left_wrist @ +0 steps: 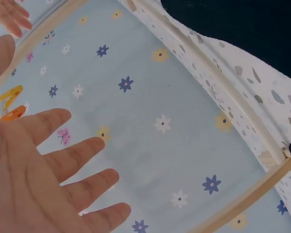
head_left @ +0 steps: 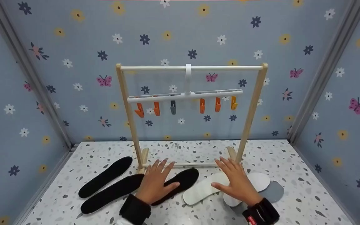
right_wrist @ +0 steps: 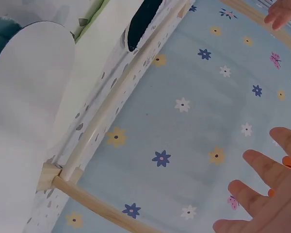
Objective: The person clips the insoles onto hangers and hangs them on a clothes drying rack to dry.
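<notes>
Left hand and right hand spread wide, empty, fronting the rack; step seems preparatory; next probably needs gripping 1 insole.

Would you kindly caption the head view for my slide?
Black insoles and white insoles by a wooden rack, six clips dangling from its hanger.

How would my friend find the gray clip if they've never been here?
Find the wooden rack standing in front of the flowery wall. A white hanger hangs from its top bar. Under that, third from the left in the head view, is the gray clip; the other five clips are orange or yellow.
</notes>
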Demonstrator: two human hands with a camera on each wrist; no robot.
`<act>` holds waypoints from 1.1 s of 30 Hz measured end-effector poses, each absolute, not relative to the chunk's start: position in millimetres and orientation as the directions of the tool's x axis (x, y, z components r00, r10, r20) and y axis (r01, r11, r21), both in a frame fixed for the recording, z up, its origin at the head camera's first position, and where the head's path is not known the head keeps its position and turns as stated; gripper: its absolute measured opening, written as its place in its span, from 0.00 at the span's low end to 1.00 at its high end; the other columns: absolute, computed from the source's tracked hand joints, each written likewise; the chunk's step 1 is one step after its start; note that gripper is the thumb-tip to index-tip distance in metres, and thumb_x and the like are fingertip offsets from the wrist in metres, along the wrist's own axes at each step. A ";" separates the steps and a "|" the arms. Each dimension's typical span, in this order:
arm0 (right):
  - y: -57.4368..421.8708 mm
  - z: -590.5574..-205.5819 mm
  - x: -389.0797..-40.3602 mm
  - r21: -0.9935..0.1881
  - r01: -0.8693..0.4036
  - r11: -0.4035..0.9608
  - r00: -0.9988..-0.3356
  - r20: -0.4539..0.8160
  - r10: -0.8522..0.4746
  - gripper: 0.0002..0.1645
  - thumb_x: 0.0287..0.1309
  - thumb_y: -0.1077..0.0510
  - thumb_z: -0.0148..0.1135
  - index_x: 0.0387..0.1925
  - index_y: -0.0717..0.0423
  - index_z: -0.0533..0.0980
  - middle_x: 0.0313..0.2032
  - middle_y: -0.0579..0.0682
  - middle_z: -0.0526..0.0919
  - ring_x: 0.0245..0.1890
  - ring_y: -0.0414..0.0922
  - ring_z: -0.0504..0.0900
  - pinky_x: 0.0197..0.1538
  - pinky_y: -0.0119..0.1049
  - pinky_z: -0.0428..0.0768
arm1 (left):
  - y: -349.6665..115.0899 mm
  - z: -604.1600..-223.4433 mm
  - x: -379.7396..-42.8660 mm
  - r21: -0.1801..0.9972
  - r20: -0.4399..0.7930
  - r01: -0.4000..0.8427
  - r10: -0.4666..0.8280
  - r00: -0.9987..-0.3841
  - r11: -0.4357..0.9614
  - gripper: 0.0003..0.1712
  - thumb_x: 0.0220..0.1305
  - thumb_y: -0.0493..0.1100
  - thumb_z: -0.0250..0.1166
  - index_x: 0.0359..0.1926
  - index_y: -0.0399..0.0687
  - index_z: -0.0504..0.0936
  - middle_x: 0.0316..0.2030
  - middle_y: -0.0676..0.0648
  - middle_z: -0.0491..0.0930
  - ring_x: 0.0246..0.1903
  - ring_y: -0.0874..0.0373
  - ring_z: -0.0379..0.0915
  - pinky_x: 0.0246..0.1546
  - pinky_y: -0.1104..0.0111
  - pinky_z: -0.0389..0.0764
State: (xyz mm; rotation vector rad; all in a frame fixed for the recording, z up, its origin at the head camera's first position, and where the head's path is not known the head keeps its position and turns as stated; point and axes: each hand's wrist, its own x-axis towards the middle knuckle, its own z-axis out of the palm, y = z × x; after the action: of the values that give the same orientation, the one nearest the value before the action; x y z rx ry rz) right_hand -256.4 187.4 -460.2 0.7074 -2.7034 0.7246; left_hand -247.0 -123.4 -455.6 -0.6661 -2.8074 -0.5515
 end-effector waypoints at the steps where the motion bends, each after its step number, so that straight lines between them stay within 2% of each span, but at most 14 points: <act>1: 187.6 -459.3 -257.1 -0.414 -0.514 0.752 -0.851 0.359 -0.384 0.46 0.53 0.33 0.60 0.69 0.48 0.61 0.67 0.56 0.63 0.67 0.62 0.56 0.64 0.68 0.48 | -124.7 -455.4 -247.4 0.304 0.290 0.470 0.390 -0.874 0.829 0.40 0.62 0.63 0.56 0.68 0.47 0.63 0.65 0.35 0.62 0.65 0.35 0.54 0.63 0.43 0.55; 5: 187.6 -454.9 -260.4 -0.470 -0.513 0.718 -0.853 0.374 -0.364 0.45 0.53 0.36 0.62 0.68 0.50 0.63 0.65 0.55 0.67 0.65 0.60 0.62 0.62 0.64 0.58 | -130.4 -456.5 -248.8 0.283 0.335 0.488 0.392 -0.857 0.826 0.39 0.62 0.60 0.59 0.67 0.44 0.65 0.61 0.35 0.68 0.61 0.38 0.62 0.61 0.47 0.62; 10: 186.7 -448.4 -264.1 -0.554 -0.493 0.671 -0.866 0.383 -0.320 0.42 0.53 0.39 0.64 0.66 0.49 0.65 0.63 0.53 0.70 0.62 0.55 0.66 0.59 0.59 0.65 | -138.7 -458.4 -250.5 0.267 0.374 0.482 0.371 -0.850 0.834 0.37 0.60 0.56 0.63 0.64 0.42 0.67 0.58 0.37 0.71 0.58 0.41 0.66 0.56 0.51 0.69; 17: 191.0 -439.2 -272.1 -0.582 -0.537 0.611 -0.830 0.495 -0.259 0.34 0.53 0.51 0.68 0.61 0.56 0.70 0.59 0.56 0.74 0.62 0.56 0.67 0.60 0.57 0.66 | -152.2 -460.4 -252.7 0.250 0.436 0.493 0.358 -0.826 0.833 0.35 0.56 0.50 0.68 0.61 0.39 0.70 0.53 0.39 0.75 0.54 0.42 0.70 0.53 0.51 0.72; 21: 194.5 -431.6 -277.3 -0.586 -0.551 0.594 -0.816 0.527 -0.237 0.32 0.54 0.54 0.68 0.59 0.60 0.72 0.56 0.57 0.76 0.60 0.56 0.70 0.60 0.55 0.67 | -162.7 -461.4 -252.6 0.257 0.445 0.475 0.333 -0.831 0.842 0.34 0.54 0.49 0.70 0.59 0.38 0.72 0.51 0.38 0.76 0.52 0.42 0.71 0.52 0.53 0.73; 27: 198.8 -416.9 -287.0 -0.648 -0.508 0.568 -0.842 0.511 -0.172 0.28 0.56 0.55 0.66 0.57 0.60 0.73 0.54 0.57 0.78 0.55 0.54 0.74 0.59 0.55 0.68 | -181.9 -463.6 -249.7 0.296 0.406 0.410 0.275 -0.872 0.863 0.33 0.54 0.47 0.70 0.59 0.38 0.72 0.51 0.37 0.76 0.51 0.40 0.72 0.51 0.52 0.73; 33: 204.9 -396.8 -302.6 -0.746 -0.456 0.486 -0.873 0.480 -0.082 0.26 0.60 0.55 0.62 0.58 0.61 0.72 0.53 0.58 0.78 0.56 0.54 0.74 0.62 0.52 0.66 | -200.5 -468.6 -248.1 0.361 0.357 0.352 0.221 -0.908 0.864 0.32 0.56 0.47 0.69 0.59 0.39 0.72 0.52 0.37 0.76 0.51 0.41 0.72 0.50 0.52 0.74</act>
State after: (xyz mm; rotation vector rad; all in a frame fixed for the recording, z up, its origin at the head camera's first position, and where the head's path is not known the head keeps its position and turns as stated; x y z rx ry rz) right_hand -302.6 204.9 -396.8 0.4490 -2.3549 1.3484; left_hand -248.1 -200.5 -468.6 -0.4310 -2.7327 -0.6120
